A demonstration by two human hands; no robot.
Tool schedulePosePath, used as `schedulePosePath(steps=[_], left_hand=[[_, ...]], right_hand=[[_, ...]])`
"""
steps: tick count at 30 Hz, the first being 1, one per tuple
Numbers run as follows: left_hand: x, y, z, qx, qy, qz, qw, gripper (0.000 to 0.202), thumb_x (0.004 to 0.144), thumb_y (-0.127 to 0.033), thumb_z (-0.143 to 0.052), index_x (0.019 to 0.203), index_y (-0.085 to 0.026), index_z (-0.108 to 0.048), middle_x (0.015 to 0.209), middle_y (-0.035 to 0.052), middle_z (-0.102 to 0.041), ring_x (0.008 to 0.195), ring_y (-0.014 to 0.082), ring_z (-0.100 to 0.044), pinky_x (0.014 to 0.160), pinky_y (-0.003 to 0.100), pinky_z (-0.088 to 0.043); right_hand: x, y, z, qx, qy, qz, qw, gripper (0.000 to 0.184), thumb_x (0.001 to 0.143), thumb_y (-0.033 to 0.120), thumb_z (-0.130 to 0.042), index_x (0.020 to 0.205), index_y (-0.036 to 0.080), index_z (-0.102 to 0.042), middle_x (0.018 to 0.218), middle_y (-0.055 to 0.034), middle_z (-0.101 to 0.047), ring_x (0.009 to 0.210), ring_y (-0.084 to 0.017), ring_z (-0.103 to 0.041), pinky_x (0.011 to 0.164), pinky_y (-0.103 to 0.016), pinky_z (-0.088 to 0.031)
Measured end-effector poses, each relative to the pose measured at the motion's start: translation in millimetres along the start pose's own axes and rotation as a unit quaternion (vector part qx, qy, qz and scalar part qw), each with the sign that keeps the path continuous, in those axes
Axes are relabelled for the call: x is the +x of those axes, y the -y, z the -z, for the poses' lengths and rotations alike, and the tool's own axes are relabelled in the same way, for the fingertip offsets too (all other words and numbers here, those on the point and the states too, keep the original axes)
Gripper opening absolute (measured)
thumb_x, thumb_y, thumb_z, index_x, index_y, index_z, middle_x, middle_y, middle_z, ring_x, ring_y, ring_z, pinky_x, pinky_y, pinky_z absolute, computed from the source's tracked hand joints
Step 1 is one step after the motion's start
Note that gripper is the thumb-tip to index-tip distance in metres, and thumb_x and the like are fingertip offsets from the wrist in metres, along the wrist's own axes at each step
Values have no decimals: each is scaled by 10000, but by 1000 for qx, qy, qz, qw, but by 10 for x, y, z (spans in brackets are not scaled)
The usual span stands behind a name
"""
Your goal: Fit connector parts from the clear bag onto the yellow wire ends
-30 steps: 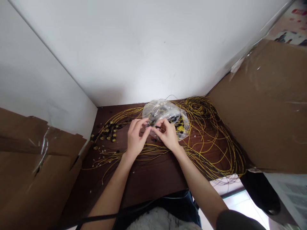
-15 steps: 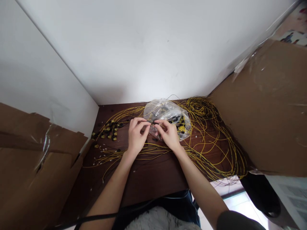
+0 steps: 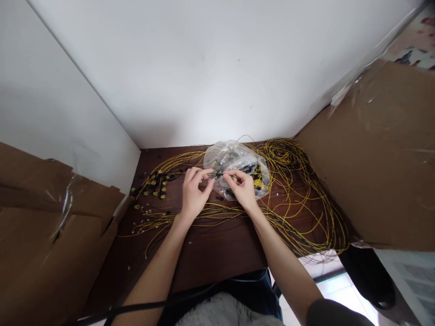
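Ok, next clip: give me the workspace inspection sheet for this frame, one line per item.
Surface: dark wooden table, bare at the near edge.
Job's things: small black part pinched between both hands' fingertips, a thin wire leading from it.
Clutter: clear plastic bag of small parts behind the hands; black-and-yellow connectors at left.
Grippers: left hand and right hand both closed on the part, above the table.
Cables: yellow wires looped across the table, densest at right.
Surroundings: white walls; cardboard sheets on both sides.
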State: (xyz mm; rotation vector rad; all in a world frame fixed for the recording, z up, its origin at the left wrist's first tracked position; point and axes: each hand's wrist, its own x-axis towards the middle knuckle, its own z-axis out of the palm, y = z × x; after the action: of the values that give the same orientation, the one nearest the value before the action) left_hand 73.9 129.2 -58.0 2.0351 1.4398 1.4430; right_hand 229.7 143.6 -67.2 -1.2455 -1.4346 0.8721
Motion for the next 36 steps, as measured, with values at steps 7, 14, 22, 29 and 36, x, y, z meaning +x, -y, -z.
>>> schedulePosePath(steps=[7,14,22,29,36], left_hand=[[-11,5,-20,-55,33,1,998,93,792,-232,-597,861,-205,-654,852,42,-606,826,175,-555,752,307,-457],[-16,40,-39,-151,40,94,983,312,740,-227,-644,1047,-213,-590,857,30,-644,770,150,-613,735,277,-490],[18,42,-42,-240,41,167,955,114,702,-228,-669,799,-170,-653,799,23,-641,696,130,-591,667,250,-484],[30,-1,-43,-338,22,224,914,150,684,-239,-690,804,-152,-670,867,56,-693,826,174,-633,773,302,-499],[41,11,-50,-373,-14,261,890,206,672,-281,-705,821,-146,-660,859,67,-707,800,176,-644,697,283,-501]], right_hand=[[-18,28,-21,15,58,-10,998,266,739,409,-621,724,152,-693,490,47,-421,449,-70,-233,459,-230,-199],[-14,37,-21,16,81,-12,996,292,737,435,-619,719,156,-704,548,13,-542,467,-84,-346,462,-223,-277],[-21,69,-14,27,95,-1,995,280,748,423,-614,733,162,-713,661,-27,-642,577,-131,-505,531,-236,-377],[-13,77,-24,36,97,-1,995,286,749,424,-603,749,158,-706,549,12,-559,494,-97,-413,495,-223,-340],[-15,84,-24,29,92,-8,995,284,750,419,-606,721,151,-693,515,26,-493,478,-85,-345,474,-221,-276]])
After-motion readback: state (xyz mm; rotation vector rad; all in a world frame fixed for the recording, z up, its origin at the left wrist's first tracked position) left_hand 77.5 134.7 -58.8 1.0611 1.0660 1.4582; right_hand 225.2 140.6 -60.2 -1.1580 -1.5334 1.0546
